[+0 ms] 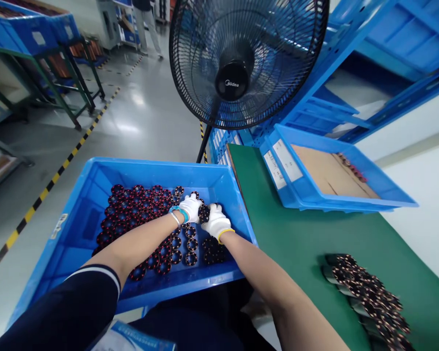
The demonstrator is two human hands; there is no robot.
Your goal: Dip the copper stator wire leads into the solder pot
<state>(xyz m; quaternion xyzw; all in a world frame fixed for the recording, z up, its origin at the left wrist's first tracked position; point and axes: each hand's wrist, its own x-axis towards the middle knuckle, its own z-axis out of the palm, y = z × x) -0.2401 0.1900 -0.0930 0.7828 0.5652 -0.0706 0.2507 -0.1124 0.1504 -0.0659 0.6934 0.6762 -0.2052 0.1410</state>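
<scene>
Left hand point(190, 208) and right hand point(217, 222) sit close together — fingers point(214, 208) curled.

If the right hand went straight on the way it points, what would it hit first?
Most likely the dark rings at the right hand's fingertips, then the left hand just beyond; depth is hard to judge here.

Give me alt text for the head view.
Gloved left hand and right hand hold dark rings in a blue bin of similar rings. A black Midea fan stands beyond; at right, a green tabletop holds clustered rings and a cardboard-lined tray.
</scene>
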